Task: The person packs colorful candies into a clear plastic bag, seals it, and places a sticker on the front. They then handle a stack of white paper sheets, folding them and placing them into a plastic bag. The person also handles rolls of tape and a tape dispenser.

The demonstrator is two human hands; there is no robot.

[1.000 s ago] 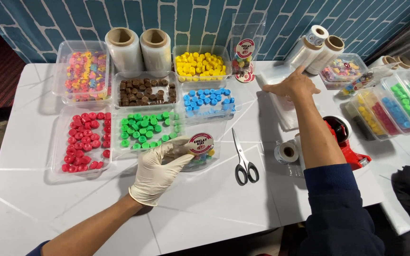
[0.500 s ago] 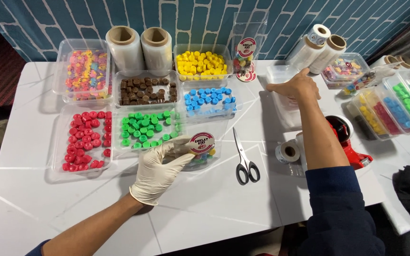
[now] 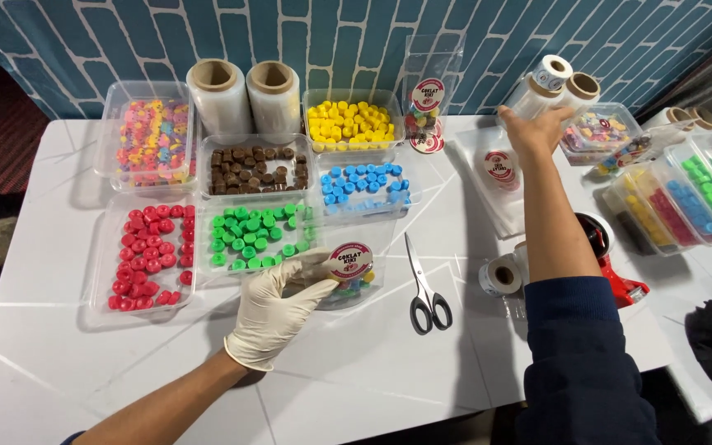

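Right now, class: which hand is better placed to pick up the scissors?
Left. The gloved left hand rests on the small candy pack beside the scissors; the right hand is far back at the film rolls.

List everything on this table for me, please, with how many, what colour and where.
Table: one, white, under everything.
Film rolls: two, clear, back left; two more back right.
Trays of small sweets: multicolour, brown, yellow, blue, red, green.
Standing bag: one, clear with a round sticker, back centre.
Scissors: one, black-handled, centre.
Tape roll: one, white, right of the scissors.
Tape dispenser: one, red, right.
Boxes of mixed sweets: several, clear, far right.
Sticker sheets: a stack, clear, beneath the right arm.
Left hand: white glove, fingers on a small stickered box.
Right hand: bare, at the back right rolls.
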